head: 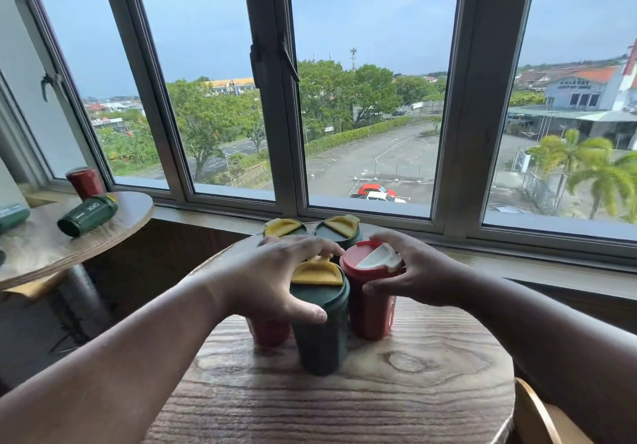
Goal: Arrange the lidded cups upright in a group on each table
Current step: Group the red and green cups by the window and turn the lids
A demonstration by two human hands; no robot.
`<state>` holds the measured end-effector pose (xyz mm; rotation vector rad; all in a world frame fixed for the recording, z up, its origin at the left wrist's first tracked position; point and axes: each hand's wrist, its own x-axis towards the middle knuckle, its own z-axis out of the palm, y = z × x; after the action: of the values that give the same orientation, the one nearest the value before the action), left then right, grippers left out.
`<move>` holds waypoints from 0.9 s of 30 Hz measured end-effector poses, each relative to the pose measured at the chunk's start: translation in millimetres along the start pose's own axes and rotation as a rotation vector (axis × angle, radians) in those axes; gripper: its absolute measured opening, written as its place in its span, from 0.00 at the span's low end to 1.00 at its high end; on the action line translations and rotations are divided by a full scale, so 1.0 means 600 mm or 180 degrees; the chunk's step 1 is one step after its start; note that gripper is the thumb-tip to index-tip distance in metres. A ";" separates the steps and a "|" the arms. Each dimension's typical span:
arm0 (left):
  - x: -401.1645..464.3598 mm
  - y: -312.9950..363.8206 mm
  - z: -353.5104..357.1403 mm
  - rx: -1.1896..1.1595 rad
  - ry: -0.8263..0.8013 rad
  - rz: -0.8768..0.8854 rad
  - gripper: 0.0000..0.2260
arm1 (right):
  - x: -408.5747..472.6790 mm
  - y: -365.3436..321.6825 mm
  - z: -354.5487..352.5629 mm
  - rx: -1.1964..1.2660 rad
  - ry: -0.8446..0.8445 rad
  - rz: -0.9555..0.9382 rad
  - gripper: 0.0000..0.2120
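Observation:
On the round wooden table (396, 392) in front of me, several lidded cups stand upright close together. Two green cups with yellow lids, one (284, 228) and another (339, 228), are at the back. My left hand (272, 278) grips the top of the front green cup (320, 336), thumb on its near side and fingers behind its yellow lid. A red cup (270, 333) stands partly hidden under that hand. My right hand (410, 271) curls round the white-flapped lid of the right red cup (370, 316).
A second round table (51, 247) at the left carries an upright red cup (84, 183), a green cup (88, 214) lying on its side and another green one (12, 216) at the frame edge. Windows run along the far side. A chair back (537, 412) is at the lower right.

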<state>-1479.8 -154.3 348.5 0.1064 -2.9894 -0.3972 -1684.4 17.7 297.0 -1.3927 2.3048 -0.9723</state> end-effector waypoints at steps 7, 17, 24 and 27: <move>-0.001 0.019 0.013 0.0673 0.0252 0.0085 0.34 | 0.006 0.011 0.003 0.0013 -0.0006 0.0023 0.50; 0.003 0.004 0.019 0.1010 0.0368 -0.0141 0.36 | 0.009 0.013 0.004 0.0131 -0.0053 0.0017 0.44; -0.004 -0.007 0.001 0.0312 0.0039 -0.0154 0.36 | 0.015 0.020 0.004 -0.0002 -0.0008 -0.0018 0.37; -0.002 0.003 0.011 0.0624 0.0479 -0.0287 0.42 | 0.018 0.022 0.003 0.0096 -0.0026 -0.0019 0.39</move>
<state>-1479.3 -150.9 342.2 0.2771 -2.8735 -0.0984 -1697.5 11.9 287.8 -1.3899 2.2719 -0.9973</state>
